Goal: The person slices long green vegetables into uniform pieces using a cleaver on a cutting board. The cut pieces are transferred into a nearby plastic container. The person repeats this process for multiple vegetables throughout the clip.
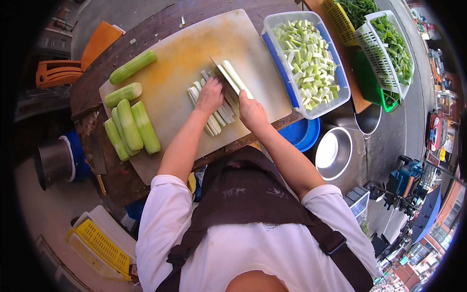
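Note:
My right hand point(253, 113) grips a kitchen knife point(223, 73), its blade turned edge-on to me and angled away to the upper left. With bent fingers, my left hand point(209, 95) holds down a bundle of pale green gourd strips point(209, 124) just left of the blade. Against the blade's right side lie long cut gourd pieces point(237, 78). All of this is on a large white cutting board point(182, 47) with yellow stains. Several peeled whole gourds point(130, 124) rest along the board's left side. The knife handle is hidden in my fist.
Right of the board stands a clear plastic box point(308, 116) holding gourd chunks point(306, 62). Baskets of leafy greens point(392, 47) are beyond it. A second knife point(96, 160) lies on the wooden table's point(87, 87) left end. A blue basin point(303, 137) and a metal pot point(334, 153) sit below.

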Available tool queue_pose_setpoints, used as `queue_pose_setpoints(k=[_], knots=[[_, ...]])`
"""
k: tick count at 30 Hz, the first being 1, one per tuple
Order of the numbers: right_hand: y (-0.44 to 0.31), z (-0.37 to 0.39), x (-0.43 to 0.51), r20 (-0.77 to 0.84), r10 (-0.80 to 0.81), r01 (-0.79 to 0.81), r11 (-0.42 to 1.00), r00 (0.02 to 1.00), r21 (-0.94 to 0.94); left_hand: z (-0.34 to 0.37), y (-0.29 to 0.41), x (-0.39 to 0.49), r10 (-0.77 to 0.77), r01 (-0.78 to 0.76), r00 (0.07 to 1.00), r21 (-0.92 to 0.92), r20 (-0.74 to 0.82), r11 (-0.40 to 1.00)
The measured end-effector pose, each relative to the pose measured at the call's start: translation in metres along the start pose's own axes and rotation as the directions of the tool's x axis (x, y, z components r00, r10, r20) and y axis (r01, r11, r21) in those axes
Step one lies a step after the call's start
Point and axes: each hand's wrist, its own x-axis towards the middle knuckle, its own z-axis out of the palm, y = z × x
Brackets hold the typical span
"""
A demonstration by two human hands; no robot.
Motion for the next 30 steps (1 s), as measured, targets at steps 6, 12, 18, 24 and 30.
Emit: queue_pose_setpoints(k=[6, 12, 18, 24, 30], knots=[[0.024, 0.011, -0.056, 0.081, 0.136, -0.133, 0.990, 0.987, -0.049, 0.003, -0.003, 0.003, 0.058, -0.061, 0.994, -0.024, -0.090, 0.998], [0.031, -0.012, -0.058, -0.037, 0.050, -0.047, 0.995, 0.998, 0.088, -0.024, -0.005, 0.016, 0.007, -0.011, 1.000, -0.147, -0.029, 0.989], [0.022, -0.023, -0.133, 0.310, -0.181, 0.076, 0.943, 0.933, 0.323, -0.018, 0.005, 0.073, 0.172, -0.157, 0.981, -0.159, 0.086, 0.975], [0.032, 0.019, -0.128, 0.333, -0.087, -0.009, 0.961, 0.939, 0.276, -0.009, 0.004, 0.067, 0.199, -0.281, 0.828, 0.082, 0.524, 0.956], [0.097, -0.049, -0.101, 0.210, -0.106, 0.117, 0.992, 0.972, -0.039, -0.032, -0.004, 0.007, -0.268, 0.232, 0.931, 0.166, 0.248, 0.958]])
